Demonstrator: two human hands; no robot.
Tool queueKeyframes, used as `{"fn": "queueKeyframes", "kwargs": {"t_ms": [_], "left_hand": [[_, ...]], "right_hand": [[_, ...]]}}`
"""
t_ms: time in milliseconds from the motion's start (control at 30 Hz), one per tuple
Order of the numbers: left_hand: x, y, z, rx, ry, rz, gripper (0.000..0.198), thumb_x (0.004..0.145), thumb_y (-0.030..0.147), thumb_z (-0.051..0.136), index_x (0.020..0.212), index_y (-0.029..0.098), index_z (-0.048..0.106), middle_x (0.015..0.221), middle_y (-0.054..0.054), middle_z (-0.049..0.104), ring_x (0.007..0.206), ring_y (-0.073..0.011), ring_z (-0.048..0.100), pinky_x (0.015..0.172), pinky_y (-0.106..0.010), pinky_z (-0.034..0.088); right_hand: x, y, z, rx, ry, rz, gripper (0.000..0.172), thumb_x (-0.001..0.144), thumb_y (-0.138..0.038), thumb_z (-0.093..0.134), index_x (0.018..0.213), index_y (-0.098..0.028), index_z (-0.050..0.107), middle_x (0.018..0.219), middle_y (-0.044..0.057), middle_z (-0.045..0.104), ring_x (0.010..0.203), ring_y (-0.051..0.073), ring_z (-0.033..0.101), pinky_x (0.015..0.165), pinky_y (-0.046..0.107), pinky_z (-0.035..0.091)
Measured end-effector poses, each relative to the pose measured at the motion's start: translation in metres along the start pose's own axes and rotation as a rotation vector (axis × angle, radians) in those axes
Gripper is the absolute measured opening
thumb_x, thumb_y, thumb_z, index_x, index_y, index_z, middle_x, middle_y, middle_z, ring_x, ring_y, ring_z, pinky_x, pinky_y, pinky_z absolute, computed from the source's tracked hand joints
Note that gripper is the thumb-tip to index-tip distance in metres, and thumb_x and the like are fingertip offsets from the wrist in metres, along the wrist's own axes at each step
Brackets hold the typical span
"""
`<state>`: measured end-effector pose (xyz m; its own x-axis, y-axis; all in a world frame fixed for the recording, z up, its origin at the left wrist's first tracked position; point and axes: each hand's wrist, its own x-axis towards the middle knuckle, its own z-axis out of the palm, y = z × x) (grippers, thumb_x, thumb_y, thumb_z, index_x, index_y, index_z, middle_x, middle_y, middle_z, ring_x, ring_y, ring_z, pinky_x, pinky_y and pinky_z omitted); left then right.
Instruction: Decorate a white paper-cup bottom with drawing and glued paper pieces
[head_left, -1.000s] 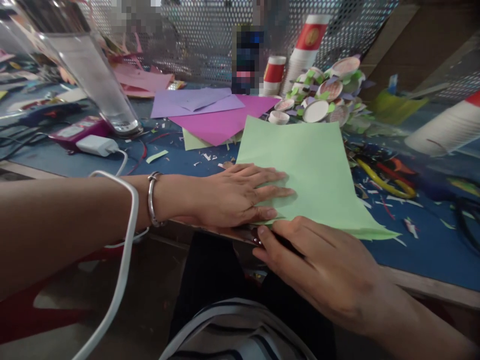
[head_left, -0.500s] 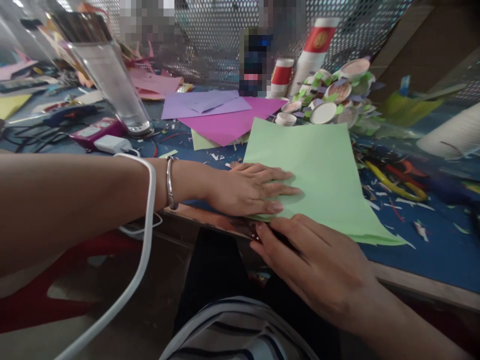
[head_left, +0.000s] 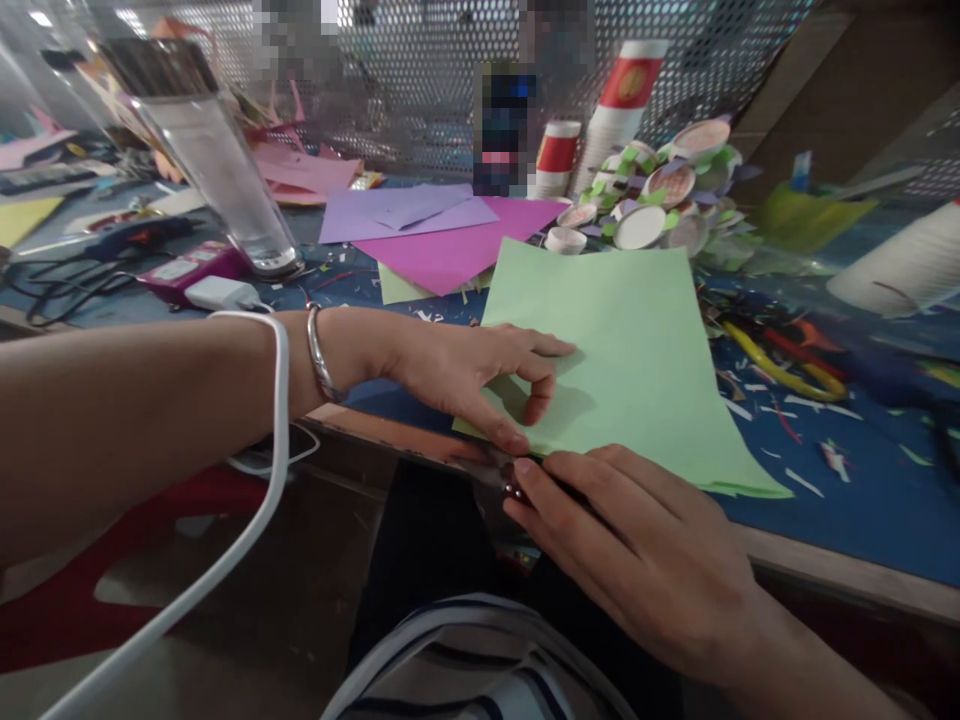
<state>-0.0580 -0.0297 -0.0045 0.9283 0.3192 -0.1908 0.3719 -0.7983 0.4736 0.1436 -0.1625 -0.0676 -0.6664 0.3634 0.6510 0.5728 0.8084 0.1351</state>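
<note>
Light green paper (head_left: 615,340) lies on the blue table, its near edge by the table's front edge and its lower right corner slightly lifted in layers. My left hand (head_left: 495,375) rests on the paper's left side, fingers apart, the thumb at the near edge and the index finger bent. A silver bracelet (head_left: 322,355) circles that wrist. My right hand (head_left: 637,535) is closed at the table's front edge, just below the paper. Between its fingers shows a dark object (head_left: 514,488) with small shiny spots; most of it is hidden by the hand.
Purple paper (head_left: 405,212) and magenta paper (head_left: 457,250) lie behind. A clear bottle (head_left: 217,170) stands at left near a white plug (head_left: 225,293) and cable. Stacked paper cups (head_left: 626,100) and round cup pieces (head_left: 641,228) sit at back. Yellow-handled scissors (head_left: 787,370) and scraps lie right.
My left hand has gone from lying flat to an arched shape, with thumb and index finger drawn nearer the paper's near edge. The right hand is almost where it was.
</note>
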Motion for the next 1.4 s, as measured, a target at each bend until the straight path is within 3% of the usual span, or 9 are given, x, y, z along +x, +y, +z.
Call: {"fn": "queueKeyframes", "kwargs": {"t_ms": [267, 333, 400, 567, 733, 867, 1133, 1400], "left_hand": [[-0.003, -0.001, -0.001, -0.089, -0.011, -0.028, 0.027, 0.084, 0.043, 0.075, 0.097, 0.02, 0.074, 0.171, -0.01, 0.025, 0.159, -0.0318, 0.018, 0.124, -0.047, 0.025], [-0.004, 0.0, 0.0, -0.097, 0.012, -0.007, 0.023, 0.086, 0.042, 0.073, 0.094, 0.02, 0.075, 0.169, -0.009, 0.03, 0.159, -0.031, 0.017, 0.125, -0.047, 0.022], [-0.007, 0.001, 0.001, -0.096, 0.056, 0.021, 0.02, 0.088, 0.04, 0.072, 0.092, 0.02, 0.074, 0.163, -0.01, 0.04, 0.156, -0.0292, 0.026, 0.124, -0.046, 0.024], [-0.012, 0.006, 0.004, -0.148, 0.133, 0.069, 0.013, 0.091, 0.032, 0.07, 0.09, 0.019, 0.068, 0.136, -0.01, 0.064, 0.134, -0.0222, 0.053, 0.111, -0.036, 0.038], [-0.012, 0.005, 0.002, -0.211, 0.113, 0.034, 0.012, 0.09, 0.029, 0.07, 0.09, 0.017, 0.067, 0.118, -0.008, 0.068, 0.106, -0.0166, 0.062, 0.091, -0.027, 0.047], [-0.012, 0.003, -0.001, -0.301, 0.043, -0.026, 0.016, 0.09, 0.031, 0.068, 0.09, 0.015, 0.065, 0.101, -0.006, 0.071, 0.081, -0.012, 0.06, 0.073, -0.023, 0.047], [-0.012, 0.005, -0.003, -0.323, 0.023, -0.049, 0.017, 0.09, 0.032, 0.067, 0.088, 0.016, 0.062, 0.098, -0.004, 0.07, 0.079, -0.0115, 0.058, 0.072, -0.022, 0.045], [-0.012, 0.008, -0.003, -0.26, 0.026, -0.032, 0.015, 0.091, 0.032, 0.066, 0.089, 0.017, 0.064, 0.102, -0.004, 0.068, 0.085, -0.0125, 0.057, 0.077, -0.022, 0.045]], "right_hand": [[-0.012, -0.002, -0.001, 0.024, 0.018, 0.044, 0.034, 0.085, -0.013, 0.08, 0.115, -0.005, 0.068, 0.098, 0.013, 0.076, 0.086, 0.025, 0.068, 0.076, 0.041, 0.059], [-0.016, -0.002, -0.002, 0.036, 0.027, 0.046, 0.035, 0.084, -0.013, 0.08, 0.116, -0.005, 0.068, 0.099, 0.013, 0.076, 0.087, 0.025, 0.069, 0.077, 0.041, 0.059], [-0.018, -0.002, -0.003, 0.056, 0.035, 0.046, 0.035, 0.085, -0.013, 0.08, 0.117, -0.005, 0.068, 0.1, 0.013, 0.077, 0.088, 0.024, 0.069, 0.077, 0.041, 0.058], [-0.019, -0.003, -0.007, 0.113, 0.031, 0.079, 0.033, 0.085, -0.011, 0.08, 0.116, -0.006, 0.069, 0.101, 0.013, 0.077, 0.09, 0.023, 0.068, 0.078, 0.04, 0.057], [-0.019, -0.004, -0.013, 0.111, 0.042, 0.125, 0.025, 0.087, -0.008, 0.077, 0.11, -0.004, 0.071, 0.099, 0.013, 0.076, 0.092, 0.021, 0.066, 0.081, 0.036, 0.055], [-0.021, -0.004, -0.022, 0.044, 0.04, 0.164, 0.022, 0.089, -0.008, 0.075, 0.11, -0.002, 0.07, 0.093, 0.012, 0.075, 0.089, 0.019, 0.066, 0.083, 0.035, 0.052], [-0.032, -0.002, -0.033, 0.01, 0.031, 0.296, 0.024, 0.086, -0.005, 0.077, 0.109, -0.007, 0.07, 0.092, 0.01, 0.074, 0.086, 0.02, 0.066, 0.085, 0.037, 0.052], [-0.025, 0.001, -0.028, 0.058, 0.003, 0.298, 0.014, 0.09, -0.009, 0.074, 0.104, -0.008, 0.072, 0.089, 0.009, 0.072, 0.083, 0.019, 0.064, 0.081, 0.035, 0.053]]}}
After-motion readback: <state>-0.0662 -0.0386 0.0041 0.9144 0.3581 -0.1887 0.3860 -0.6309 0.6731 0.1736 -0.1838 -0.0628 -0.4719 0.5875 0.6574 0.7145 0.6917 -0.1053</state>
